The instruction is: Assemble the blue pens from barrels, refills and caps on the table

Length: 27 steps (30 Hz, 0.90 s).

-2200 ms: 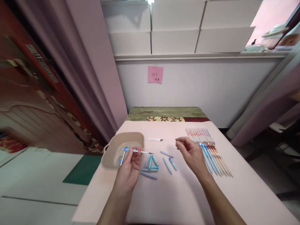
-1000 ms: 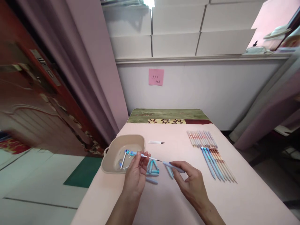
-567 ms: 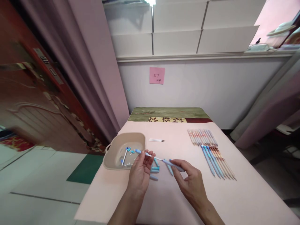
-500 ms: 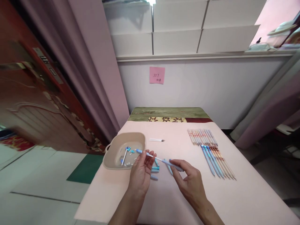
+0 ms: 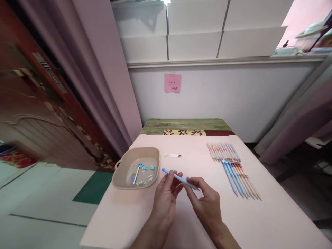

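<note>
A light blue pen (image 5: pixel 178 178) is held slanting between my two hands, its darker blue end up at the left and its tip down at the right. My left hand (image 5: pixel 167 195) pinches the barrel near its upper part. The fingers of my right hand (image 5: pixel 206 199) close on the lower part, with a small blue piece (image 5: pixel 187 178) showing at the fingertips. Left of my hands is a beige basin (image 5: pixel 124 180) holding a white stick (image 5: pixel 136 174), several blue pieces (image 5: pixel 145 168) and small white bits (image 5: pixel 149 178).
Thin white refills (image 5: pixel 172 155) lie beyond my hands on the pink tabletop (image 5: pixel 192 145). At the right are a row of pale pens (image 5: pixel 223 151) and, nearer, a row of blue pens (image 5: pixel 232 178) beside brown-and-cream ones (image 5: pixel 246 180).
The white refill between the two blue parts no longer shows; the parts now form one pen. My left hand has moved right, closer to my right hand.
</note>
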Motion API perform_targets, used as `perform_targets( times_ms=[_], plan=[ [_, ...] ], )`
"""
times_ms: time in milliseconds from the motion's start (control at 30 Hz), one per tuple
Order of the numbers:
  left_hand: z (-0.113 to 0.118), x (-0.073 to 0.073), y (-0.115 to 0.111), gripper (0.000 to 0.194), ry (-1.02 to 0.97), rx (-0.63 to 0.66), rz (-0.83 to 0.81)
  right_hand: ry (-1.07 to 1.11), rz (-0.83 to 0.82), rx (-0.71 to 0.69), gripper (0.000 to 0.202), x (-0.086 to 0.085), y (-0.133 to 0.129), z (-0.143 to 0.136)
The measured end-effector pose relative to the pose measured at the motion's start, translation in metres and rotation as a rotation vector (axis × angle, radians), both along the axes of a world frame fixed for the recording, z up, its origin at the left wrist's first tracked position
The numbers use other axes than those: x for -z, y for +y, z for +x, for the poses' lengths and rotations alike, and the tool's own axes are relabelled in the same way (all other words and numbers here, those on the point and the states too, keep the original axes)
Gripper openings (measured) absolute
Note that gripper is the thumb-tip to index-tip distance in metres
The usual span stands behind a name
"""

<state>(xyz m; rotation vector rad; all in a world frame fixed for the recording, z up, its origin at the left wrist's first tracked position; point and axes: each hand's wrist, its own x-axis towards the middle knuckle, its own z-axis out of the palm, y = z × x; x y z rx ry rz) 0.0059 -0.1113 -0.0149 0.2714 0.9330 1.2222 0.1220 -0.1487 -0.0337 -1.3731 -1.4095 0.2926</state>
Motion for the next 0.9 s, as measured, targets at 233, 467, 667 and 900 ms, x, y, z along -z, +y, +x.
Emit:
perform_targets(
  times_ms=[233,467,667,900],
  plan=[
    [0.0002,0.0004,0.0004,0.027,0.062,0.039,0.016,-0.053,-0.142,0.026,0.025,-0.0042,-0.0011,0.0015],
    [0.0007,0.0043,0.0054,0.032,0.077,-0.009,0.039,-0.114,-0.165,-0.026,0.029,-0.0054,0.0005,0.0057],
    [0.0020,0.0038,0.0046,0.034,0.119,0.024,0.069,-0.167,-0.255,-0.009,0.036,-0.0055,0.0017,0.0054],
    [0.0027,0.0051,0.0057,0.032,0.203,0.030,0.142,-0.231,-0.192,0.023,0.024,-0.0084,-0.0007,0.0074]
  ],
)
